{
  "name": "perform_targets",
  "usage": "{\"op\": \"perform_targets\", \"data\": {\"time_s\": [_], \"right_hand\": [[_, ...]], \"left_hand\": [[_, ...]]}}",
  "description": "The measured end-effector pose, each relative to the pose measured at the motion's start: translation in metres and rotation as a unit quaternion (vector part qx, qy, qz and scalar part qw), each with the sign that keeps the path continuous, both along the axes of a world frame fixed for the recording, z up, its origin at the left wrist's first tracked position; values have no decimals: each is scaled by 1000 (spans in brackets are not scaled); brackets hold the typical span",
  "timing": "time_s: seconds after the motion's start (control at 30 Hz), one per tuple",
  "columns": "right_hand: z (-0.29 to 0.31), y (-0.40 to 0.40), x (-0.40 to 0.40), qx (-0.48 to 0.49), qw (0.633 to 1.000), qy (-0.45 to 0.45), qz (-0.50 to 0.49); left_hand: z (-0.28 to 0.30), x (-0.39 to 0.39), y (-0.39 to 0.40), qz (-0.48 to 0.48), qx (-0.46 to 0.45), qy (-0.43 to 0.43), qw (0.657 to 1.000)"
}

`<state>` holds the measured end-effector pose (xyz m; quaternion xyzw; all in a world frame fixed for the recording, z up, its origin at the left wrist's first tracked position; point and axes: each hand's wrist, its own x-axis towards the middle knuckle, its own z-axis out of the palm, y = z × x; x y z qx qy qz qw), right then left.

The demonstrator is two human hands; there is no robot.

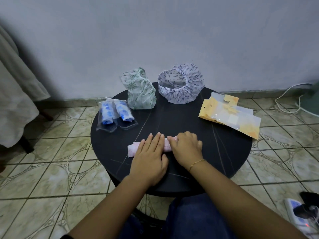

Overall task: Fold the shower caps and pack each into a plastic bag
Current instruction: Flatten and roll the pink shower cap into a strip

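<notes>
My left hand (149, 153) lies flat on the soft, springy pink cap (132, 150); my right hand (185, 147) curls round its end.

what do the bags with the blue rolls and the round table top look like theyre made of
The bags look like thin clear glossy plastic film: the blue rolls and dark table show through, and the creases catch light. The table top looks like dark stone or a stone-look laminate, matte black with pale veins; which one cannot be told.
</notes>
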<state>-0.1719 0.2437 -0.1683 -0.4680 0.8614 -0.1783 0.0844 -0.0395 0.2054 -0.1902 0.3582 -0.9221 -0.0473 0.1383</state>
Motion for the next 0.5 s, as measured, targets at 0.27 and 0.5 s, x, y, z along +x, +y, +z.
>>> {"op": "perform_targets", "data": {"time_s": [0.27,0.5], "right_hand": [[-5,13,26,-19,972,-17,232],[-7,17,21,54,973,-27,223]], "left_hand": [[-3,2,-6,-22,22,-71,997],[1,2,-4,-28,66,-54,996]]}}
